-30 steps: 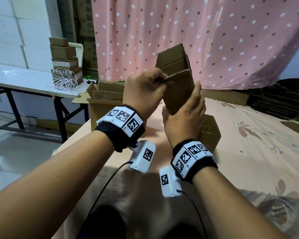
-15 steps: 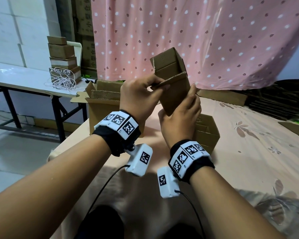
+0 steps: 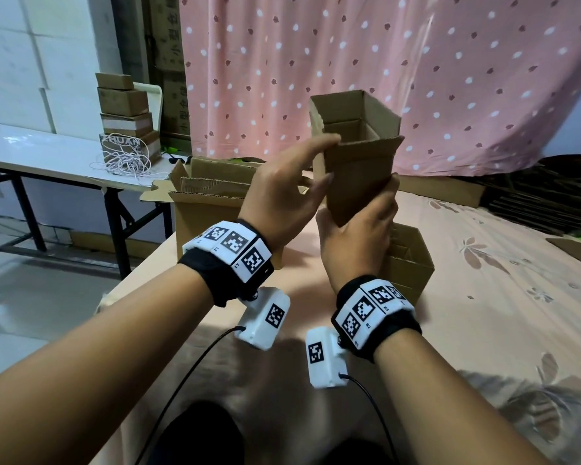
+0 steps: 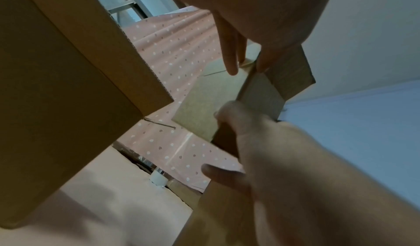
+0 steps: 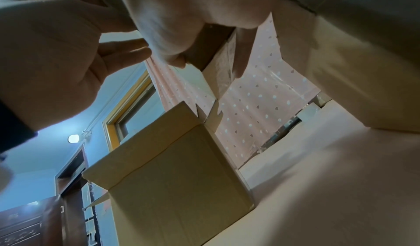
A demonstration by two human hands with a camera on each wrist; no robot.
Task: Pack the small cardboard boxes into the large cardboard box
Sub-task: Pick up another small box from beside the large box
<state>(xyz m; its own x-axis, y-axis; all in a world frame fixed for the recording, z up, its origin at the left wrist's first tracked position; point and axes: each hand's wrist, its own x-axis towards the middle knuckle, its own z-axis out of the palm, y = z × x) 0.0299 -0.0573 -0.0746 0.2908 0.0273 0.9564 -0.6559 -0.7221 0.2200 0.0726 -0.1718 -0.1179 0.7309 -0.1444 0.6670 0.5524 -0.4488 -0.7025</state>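
Observation:
A small open-topped cardboard box (image 3: 359, 169) is held up in the air over the table. My right hand (image 3: 359, 223) grips its lower end from underneath. My left hand (image 3: 311, 162) lies against its left side with straight fingers, index along the top edge and thumb lower down. The large cardboard box (image 3: 208, 209) stands open on the table behind my left wrist. In the left wrist view the small box (image 4: 204, 106) sits between both hands, beside the large box (image 4: 56, 88). From the right wrist, the large box (image 5: 172, 169) fills the lower middle.
Another small open box (image 3: 413, 266) with flaps inside stands behind my right wrist. The table wears a pink floral cloth (image 3: 500, 297). A white side table (image 3: 31, 149) at left carries stacked small boxes (image 3: 125, 109) and string. Flat cardboard (image 3: 443, 193) lies before the dotted curtain.
My left hand has let go of the flap it was pinching and now lies straight-fingered on the box's side. The box has tipped so its open top faces me more.

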